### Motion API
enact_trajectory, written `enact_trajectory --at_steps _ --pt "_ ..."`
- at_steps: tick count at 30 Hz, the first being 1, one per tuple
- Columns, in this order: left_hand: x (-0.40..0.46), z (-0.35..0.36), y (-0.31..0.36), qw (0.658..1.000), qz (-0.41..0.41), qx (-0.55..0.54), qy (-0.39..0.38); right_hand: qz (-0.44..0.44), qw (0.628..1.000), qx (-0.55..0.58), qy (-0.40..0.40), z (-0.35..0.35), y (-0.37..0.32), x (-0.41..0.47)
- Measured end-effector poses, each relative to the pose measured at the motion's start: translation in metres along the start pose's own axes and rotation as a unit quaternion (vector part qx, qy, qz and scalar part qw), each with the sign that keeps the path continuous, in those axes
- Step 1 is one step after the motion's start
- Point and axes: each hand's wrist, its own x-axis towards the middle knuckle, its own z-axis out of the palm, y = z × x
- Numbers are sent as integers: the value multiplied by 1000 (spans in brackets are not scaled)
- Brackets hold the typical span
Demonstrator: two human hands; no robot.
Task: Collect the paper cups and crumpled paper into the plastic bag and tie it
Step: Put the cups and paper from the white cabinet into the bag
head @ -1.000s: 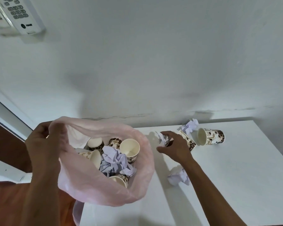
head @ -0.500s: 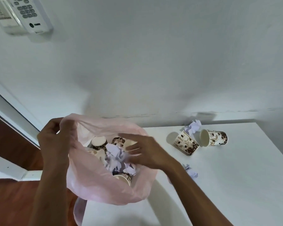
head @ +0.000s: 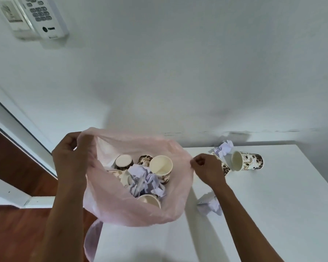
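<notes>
Two cups [head: 247, 161] lie on their sides just past the right hand [head: 206, 170], which pinches the bag [head: 121, 201] rim; nearer than the left hand [head: 70, 157], gripping the opposite rim.

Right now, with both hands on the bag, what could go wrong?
The plastic bag hangs partly off the table edge, so it could slip and spill. The right hand may bump the cup lying on its side, which could roll. The crumpled paper under that arm may get missed.
</notes>
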Motion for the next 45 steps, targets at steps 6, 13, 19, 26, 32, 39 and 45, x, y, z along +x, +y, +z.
enact_trajectory --at_steps 6,13,19,26,32,39,45 --pt "-3 13 1 996 -13 -69 -46 -31 992 88 89 -43 6 5" --pt "-23 31 -10 996 -25 -54 -71 37 993 106 -32 -70 58 -15" --pt "-42 49 -12 996 0 -14 -87 -14 981 -57 -187 -69 102 -47" --pt "-65 68 -10 994 20 27 -104 -57 987 -56 -137 -50 129 -63" --pt "-72 72 -4 996 42 39 -65 17 999 21 -22 -95 131 -57" --pt "-65 91 5 996 60 29 -55 -106 988 98 -59 -91 35 -23" --pt "-53 98 7 996 65 -2 -58 -216 972 22 -88 -35 -40 5"
